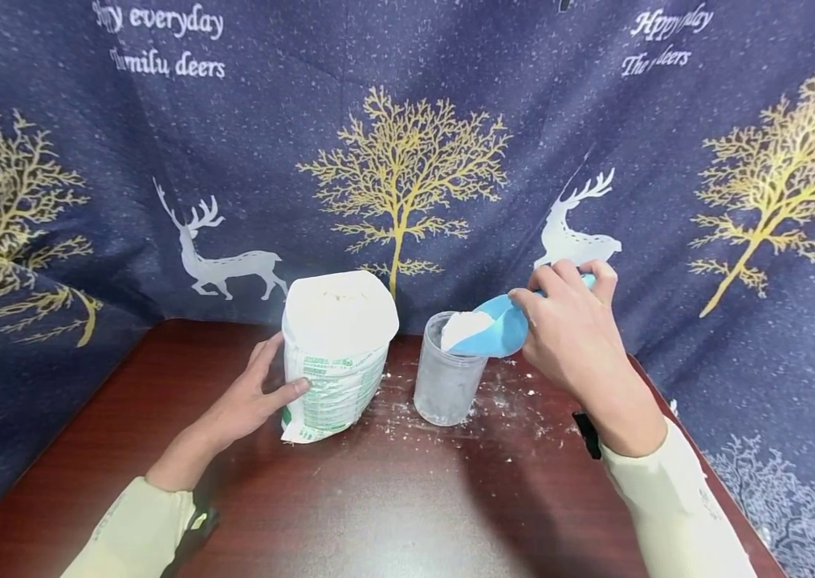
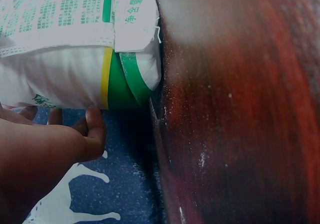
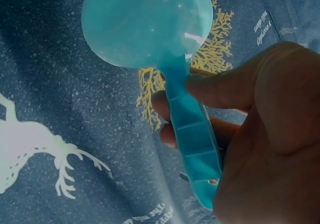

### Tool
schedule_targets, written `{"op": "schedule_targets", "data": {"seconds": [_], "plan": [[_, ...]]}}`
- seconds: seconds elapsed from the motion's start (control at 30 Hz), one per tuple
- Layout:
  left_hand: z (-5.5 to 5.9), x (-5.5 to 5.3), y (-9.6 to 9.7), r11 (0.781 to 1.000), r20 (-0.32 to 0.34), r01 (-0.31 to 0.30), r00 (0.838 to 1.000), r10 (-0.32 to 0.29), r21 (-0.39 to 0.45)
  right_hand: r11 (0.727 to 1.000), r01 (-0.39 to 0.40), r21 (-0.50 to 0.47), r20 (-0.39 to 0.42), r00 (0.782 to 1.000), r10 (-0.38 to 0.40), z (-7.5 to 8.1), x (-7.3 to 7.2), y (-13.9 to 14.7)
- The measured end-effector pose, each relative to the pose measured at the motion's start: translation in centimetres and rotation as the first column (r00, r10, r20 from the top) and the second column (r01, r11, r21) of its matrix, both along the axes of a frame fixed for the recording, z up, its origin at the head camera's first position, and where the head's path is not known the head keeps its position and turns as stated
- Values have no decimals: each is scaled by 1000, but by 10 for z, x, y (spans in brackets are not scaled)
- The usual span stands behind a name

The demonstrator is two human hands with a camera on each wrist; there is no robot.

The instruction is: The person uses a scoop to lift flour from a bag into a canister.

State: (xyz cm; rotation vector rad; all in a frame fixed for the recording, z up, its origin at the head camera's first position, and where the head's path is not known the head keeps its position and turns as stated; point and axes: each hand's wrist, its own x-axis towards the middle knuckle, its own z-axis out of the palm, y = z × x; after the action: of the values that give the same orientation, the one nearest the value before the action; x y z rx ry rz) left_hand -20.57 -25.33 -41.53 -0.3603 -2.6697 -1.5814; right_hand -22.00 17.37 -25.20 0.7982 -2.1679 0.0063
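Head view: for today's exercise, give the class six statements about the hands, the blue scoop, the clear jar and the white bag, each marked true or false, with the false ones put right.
1. The right grip holds the blue scoop. True.
2. The blue scoop is empty. False: it carries white powder.
3. The left grip touches the white bag. True.
4. White specks lie on the table near the clear jar. True.
5. The white bag stands right of the clear jar. False: it stands left of it.
6. The clear jar lies on its side. False: it stands upright.
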Motion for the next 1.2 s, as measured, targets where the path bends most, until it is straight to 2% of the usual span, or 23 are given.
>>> {"op": "schedule_targets", "data": {"seconds": [0.37,0.63,1.2], "plan": [[0,0,0,1000,-4,-4,1000,4,-4,998,10,60,15,1000,-11,4,-5,-8],[-3,-1,-1,1000,-23,12,1000,-12,10,992,45,118,57,997,-52,7,-7,-17],[-2,0,-1,1000,-13,14,1000,-14,12,978,56,201,29,998,-63,8,-11,-33]]}}
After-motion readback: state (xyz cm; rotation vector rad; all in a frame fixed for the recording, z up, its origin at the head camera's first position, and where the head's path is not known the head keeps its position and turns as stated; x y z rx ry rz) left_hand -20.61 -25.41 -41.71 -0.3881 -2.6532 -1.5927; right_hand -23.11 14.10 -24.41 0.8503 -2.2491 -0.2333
